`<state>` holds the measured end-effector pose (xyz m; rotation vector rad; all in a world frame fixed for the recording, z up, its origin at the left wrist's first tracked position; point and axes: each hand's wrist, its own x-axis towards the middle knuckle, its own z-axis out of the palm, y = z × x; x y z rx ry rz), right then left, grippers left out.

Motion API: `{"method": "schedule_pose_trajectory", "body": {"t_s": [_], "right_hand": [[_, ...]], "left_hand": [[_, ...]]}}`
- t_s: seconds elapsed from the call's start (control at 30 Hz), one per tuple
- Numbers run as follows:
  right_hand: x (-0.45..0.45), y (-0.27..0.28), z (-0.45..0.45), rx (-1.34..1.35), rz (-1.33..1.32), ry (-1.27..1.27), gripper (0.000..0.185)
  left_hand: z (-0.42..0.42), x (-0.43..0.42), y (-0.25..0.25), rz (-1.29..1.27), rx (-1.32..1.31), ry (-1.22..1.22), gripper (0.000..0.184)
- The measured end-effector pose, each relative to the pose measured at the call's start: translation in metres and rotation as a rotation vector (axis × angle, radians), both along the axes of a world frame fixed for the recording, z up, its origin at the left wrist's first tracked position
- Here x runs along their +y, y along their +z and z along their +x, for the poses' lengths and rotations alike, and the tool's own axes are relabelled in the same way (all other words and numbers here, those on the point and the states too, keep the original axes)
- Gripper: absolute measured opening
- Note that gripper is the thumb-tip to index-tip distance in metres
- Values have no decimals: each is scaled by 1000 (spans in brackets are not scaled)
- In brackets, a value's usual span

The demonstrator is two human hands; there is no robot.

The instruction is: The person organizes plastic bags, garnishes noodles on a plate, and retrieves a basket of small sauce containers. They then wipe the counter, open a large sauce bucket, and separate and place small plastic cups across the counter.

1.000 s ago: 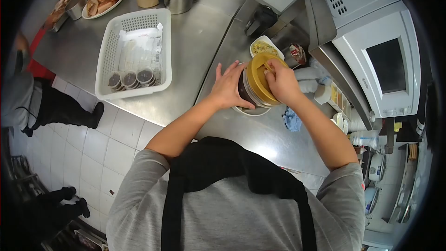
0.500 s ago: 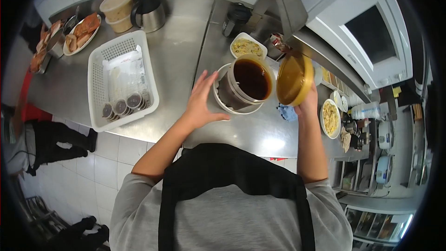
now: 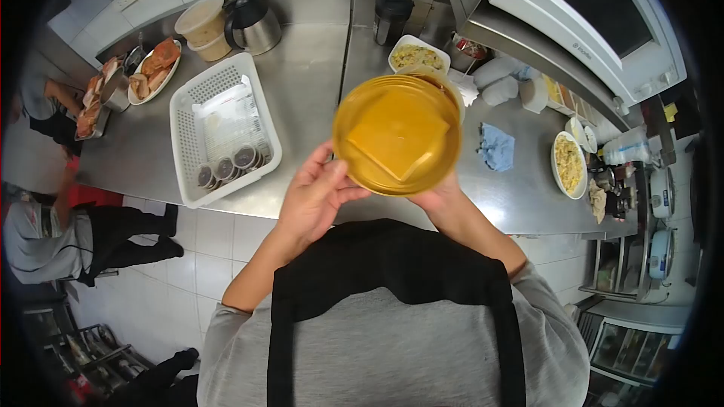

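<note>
A round yellow lid [image 3: 400, 136] faces up toward me, held over the counter. My left hand [image 3: 317, 194] pinches its lower left edge between thumb and fingers. Under its lower right edge is my right hand [image 3: 440, 196], its fingers mostly hidden by the lid. The lid covers nearly all of the tub of dark liquid [image 3: 454, 90]; only a bit of the tub's rim shows at the upper right. Just behind stands a white dish of yellow-green food [image 3: 417, 55].
A white basket [image 3: 179, 136] with small dark-filled cups is at left, near a steel jug [image 3: 260, 30]. At right are a blue cloth [image 3: 495, 146], a bowl of yellow food [image 3: 568, 166] and a microwave [image 3: 596, 15]. People stand at far left.
The lid came off the tub in my right hand, then moved left in front of the tub. My left hand let go of the tub and now holds the lid's edge. The view shifted.
</note>
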<state>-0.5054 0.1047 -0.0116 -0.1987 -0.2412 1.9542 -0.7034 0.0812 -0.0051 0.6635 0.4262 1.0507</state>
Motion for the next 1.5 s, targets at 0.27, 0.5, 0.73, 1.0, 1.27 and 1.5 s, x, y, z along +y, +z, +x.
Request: {"method": "schedule_pose_trajectory", "body": {"t_s": [0.27,0.5,0.73,1.0,1.27,1.5], "right_hand": [[-18,-46,21,-630,-4,377,35],[-58,-78,106,-973,-39,206,29],[-14,-93,142,-1302,183,-228,40],[50,-82,163,-1149,266,-50,84],[63,-59,137,-1690,738,-320,109],[66,-59,130,-1495,633,-309,110]], "left_hand": [[-7,-5,-34,-182,92,415,31],[30,41,-94,-315,155,714,36],[40,43,-112,-271,611,663,90],[78,76,-47,664,1216,325,107],[90,90,-51,820,1649,349,108],[89,88,-54,811,1640,369,97]]}}
